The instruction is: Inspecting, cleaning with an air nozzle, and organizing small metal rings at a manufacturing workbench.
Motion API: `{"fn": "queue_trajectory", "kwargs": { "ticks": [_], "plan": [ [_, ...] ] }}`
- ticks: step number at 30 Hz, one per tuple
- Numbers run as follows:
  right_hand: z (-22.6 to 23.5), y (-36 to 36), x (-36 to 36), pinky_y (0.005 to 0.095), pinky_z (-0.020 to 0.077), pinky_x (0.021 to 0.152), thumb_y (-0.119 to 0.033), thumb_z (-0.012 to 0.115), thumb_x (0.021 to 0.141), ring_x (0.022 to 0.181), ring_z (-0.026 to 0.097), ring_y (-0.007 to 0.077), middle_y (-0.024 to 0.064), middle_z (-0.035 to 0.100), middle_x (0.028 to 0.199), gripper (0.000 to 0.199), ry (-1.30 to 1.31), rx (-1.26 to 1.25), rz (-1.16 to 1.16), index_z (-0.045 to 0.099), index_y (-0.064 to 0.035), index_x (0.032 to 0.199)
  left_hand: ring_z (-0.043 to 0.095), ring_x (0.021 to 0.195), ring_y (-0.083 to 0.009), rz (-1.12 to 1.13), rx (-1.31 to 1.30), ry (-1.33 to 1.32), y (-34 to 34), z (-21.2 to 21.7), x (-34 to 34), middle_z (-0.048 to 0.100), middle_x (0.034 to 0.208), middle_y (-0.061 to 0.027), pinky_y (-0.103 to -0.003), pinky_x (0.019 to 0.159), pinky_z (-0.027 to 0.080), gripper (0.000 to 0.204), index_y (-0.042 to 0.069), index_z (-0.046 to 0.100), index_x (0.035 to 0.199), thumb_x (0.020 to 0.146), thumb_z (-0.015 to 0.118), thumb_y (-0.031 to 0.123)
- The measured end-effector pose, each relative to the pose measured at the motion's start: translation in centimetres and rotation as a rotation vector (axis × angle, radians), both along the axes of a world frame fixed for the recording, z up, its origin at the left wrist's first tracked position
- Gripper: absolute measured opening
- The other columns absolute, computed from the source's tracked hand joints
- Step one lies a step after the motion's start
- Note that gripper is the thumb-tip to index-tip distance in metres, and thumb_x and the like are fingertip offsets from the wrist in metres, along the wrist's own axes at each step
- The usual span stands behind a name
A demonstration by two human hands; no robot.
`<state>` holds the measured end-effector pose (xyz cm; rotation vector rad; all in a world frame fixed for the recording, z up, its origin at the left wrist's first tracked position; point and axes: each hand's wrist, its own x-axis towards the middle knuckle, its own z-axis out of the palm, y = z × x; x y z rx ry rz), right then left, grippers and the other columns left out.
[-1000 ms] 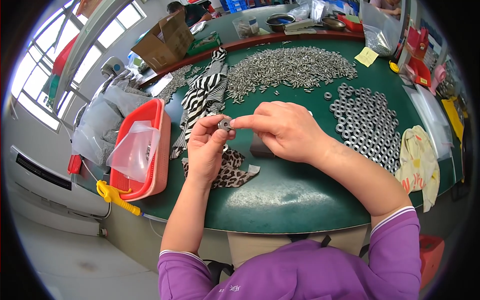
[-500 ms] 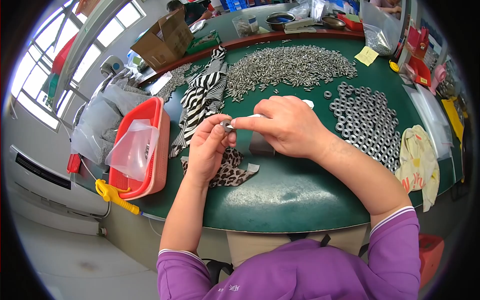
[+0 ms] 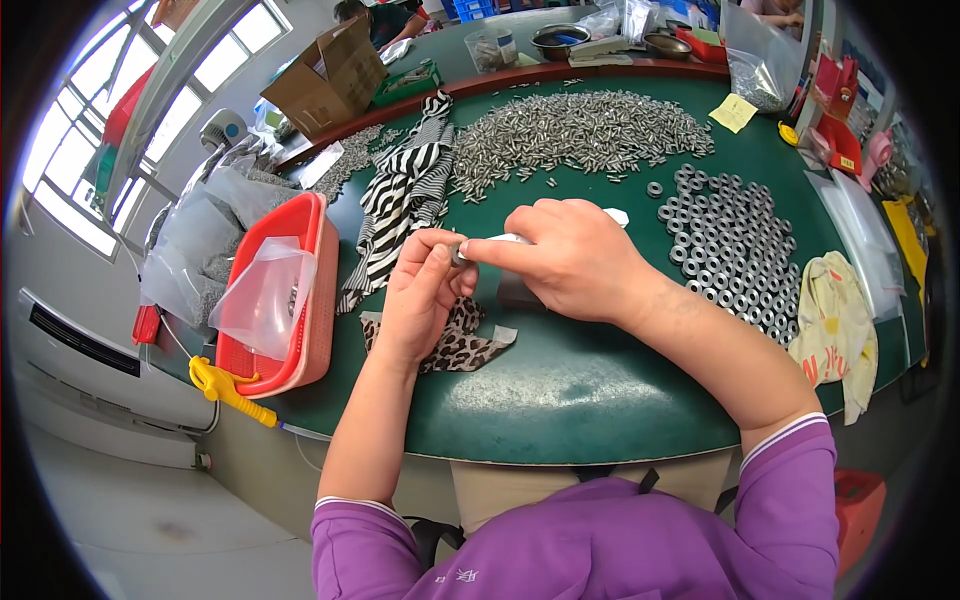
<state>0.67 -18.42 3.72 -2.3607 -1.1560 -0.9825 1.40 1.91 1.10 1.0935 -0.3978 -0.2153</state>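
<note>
My left hand (image 3: 415,290) is closed, pinching a small grey metal ring (image 3: 459,257) between thumb and fingers above the table. My right hand (image 3: 585,258) is wrapped round a slim white tool (image 3: 617,216), whose end shows past the knuckles; its working tip is hidden. The right index finger reaches to the ring and touches it or nearly so. Below the right hand lies a dark block (image 3: 518,294), partly covered. A leopard-print cloth (image 3: 465,345) rests beneath my left hand. Similar metal rings (image 3: 730,250) cover the table to the right.
Behind my hands spreads a heap of small metal pins (image 3: 585,130). A striped cloth (image 3: 395,190) lies left of it. Further left stand a red basket (image 3: 322,300) holding a plastic bag and a yellow air gun (image 3: 225,388). A pale glove (image 3: 835,325) lies at the right edge.
The ring has turned slightly in my left fingers, showing its face less. My right hand has shifted a little, its index finger still at the ring.
</note>
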Motion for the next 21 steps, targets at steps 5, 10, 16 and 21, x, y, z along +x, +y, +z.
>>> {"fn": "queue_trajectory", "kwargs": {
  "ticks": [5,10,16,21],
  "plan": [
    [-0.11,0.4,-0.25,0.0358,0.0469,0.062,-0.009,0.059,0.074,0.072,0.058,0.0233,0.0028,0.057,0.079,0.036,0.184,0.068,0.008,0.061,-0.0225,0.107,0.054,0.076,-0.0116,-0.059,-0.106,0.012,0.65,-0.46,0.5,0.057,0.091,-0.0035,-0.024,0.066,0.044,0.014,0.006,0.053,0.103,0.092,0.052,0.014],
    [-0.28,0.57,-0.22,0.0353,0.049,0.061,-0.009,0.056,0.076,0.072,0.06,0.0234,0.0042,0.058,0.075,0.031,0.267,0.194,0.009,0.062,-0.0212,0.104,0.056,0.079,-0.0118,0.012,-0.089,0.047,0.2,0.04,0.23,0.058,0.095,-0.005,-0.023,0.07,0.046,0.019,0.004,0.052,0.108,0.09,0.054,0.011],
    [0.05,0.75,-0.5,0.0342,0.0487,0.06,-0.006,0.055,0.077,0.071,0.06,0.0223,0.0045,0.058,0.074,0.033,0.427,0.287,0.045,0.063,-0.0218,0.104,0.056,0.079,-0.0118,0.051,-0.098,-0.002,0.19,0.12,0.04,0.058,0.096,-0.0057,-0.023,0.069,0.046,0.02,0.005,0.051,0.109,0.09,0.055,0.009],
    [0.15,0.36,-0.35,0.0343,0.0485,0.06,-0.006,0.056,0.076,0.071,0.06,0.0222,0.0036,0.059,0.075,0.033,0.39,0.198,0.007,0.063,-0.0218,0.104,0.054,0.075,-0.0118,0.039,-0.099,-0.049,-0.04,-0.08,0.04,0.057,0.092,-0.0046,-0.023,0.064,0.044,0.017,0.006,0.051,0.106,0.091,0.055,0.013]
  ]
}}
